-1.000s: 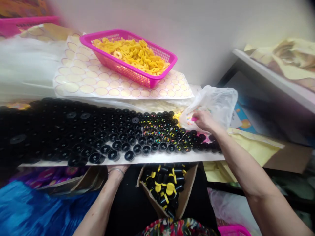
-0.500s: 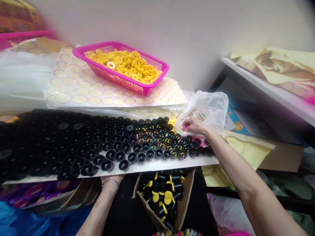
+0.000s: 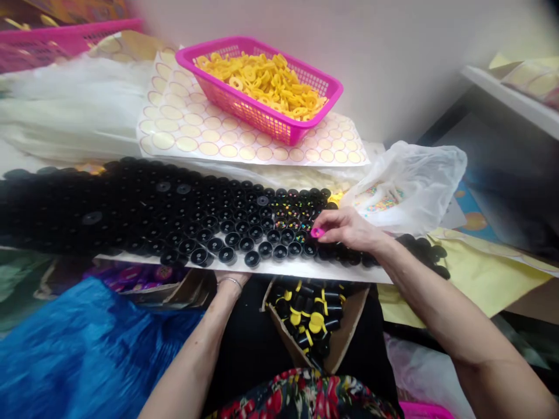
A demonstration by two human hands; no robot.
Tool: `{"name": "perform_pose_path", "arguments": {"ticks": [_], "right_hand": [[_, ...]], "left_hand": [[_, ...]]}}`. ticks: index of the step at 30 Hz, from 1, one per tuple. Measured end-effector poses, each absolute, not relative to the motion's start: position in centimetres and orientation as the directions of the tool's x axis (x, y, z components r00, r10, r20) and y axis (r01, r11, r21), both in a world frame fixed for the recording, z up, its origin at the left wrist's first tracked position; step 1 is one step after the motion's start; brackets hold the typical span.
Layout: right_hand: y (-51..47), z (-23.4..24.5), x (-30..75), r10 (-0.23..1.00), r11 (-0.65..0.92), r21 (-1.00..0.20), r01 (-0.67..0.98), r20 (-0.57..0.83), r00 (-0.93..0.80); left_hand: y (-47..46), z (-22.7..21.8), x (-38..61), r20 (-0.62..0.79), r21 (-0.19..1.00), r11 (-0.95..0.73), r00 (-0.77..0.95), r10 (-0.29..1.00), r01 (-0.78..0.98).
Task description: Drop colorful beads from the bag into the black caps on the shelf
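Observation:
My right hand (image 3: 347, 227) pinches a small pink cap (image 3: 317, 233) above the rows of round black cups (image 3: 231, 238). Several cups near that hand have small coloured beads (image 3: 293, 224) in them; those toward the left look bare inside. Just behind the hand, a clear plastic bag (image 3: 419, 180) lies with more coloured beads in its mouth. My left hand (image 3: 233, 277) is at the front edge of the white board (image 3: 279, 266) that bears the cups, its fingers hidden beneath.
A pink basket (image 3: 279, 129) of yellow ring-shaped pieces stands on sticker sheets (image 3: 209, 137) at the back. Below the board, a cardboard box (image 3: 349, 334) holds black-and-yellow containers. A blue plastic bag (image 3: 87, 349) lies at lower left. A shelf (image 3: 510, 96) juts in at right.
My right hand has moved from the mouth of the bag to over the black cups, carrying the pink cap. My left hand stays at the board's edge. The view has shifted.

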State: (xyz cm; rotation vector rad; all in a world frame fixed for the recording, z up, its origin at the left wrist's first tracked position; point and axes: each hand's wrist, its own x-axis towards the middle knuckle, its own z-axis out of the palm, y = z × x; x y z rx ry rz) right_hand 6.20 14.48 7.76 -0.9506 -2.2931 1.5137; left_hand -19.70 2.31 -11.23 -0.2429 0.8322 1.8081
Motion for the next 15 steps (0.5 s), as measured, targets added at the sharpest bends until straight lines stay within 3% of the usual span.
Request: {"name": "perform_pose_path", "arguments": {"ticks": [2,5,7,9,12,15], "right_hand": [[13.5,7.9,4.7,0.533,0.508,-0.748,0.427,-0.116,-0.838],[12.4,8.1,3.1,0.422,0.813,-0.388,0.434,-0.12,-0.899],[11.8,8.3,2.5,0.402,0.881,-0.191,0.432,-0.178,-0.898],[11.4,8.7,2.1,0.409,0.898,-0.088,0.432,-0.201,-0.89],[11.6,9.1,2.8,0.44,0.88,-0.126,0.458,-0.148,-0.886],[13.9,8.8,5.5,0.533,0.754,-0.421,0.504,-0.056,-0.844]], "left_hand": [[2.1,-11.2,-19.6,-0.575,0.395,-0.182,-0.397,0.716,-0.901],[2.0,-11.0,-19.4,-0.598,0.376,-0.175,-0.383,0.704,-0.91],[2.0,-10.7,-19.3,-0.596,0.375,-0.186,-0.389,0.702,-0.908],[2.0,-10.2,-19.1,-0.593,0.38,-0.188,-0.394,0.702,-0.906],[2.1,-9.4,-18.9,-0.606,0.398,-0.156,-0.387,0.696,-0.904],[2.2,-9.2,-18.9,-0.614,0.423,-0.144,-0.399,0.681,-0.895]]}}
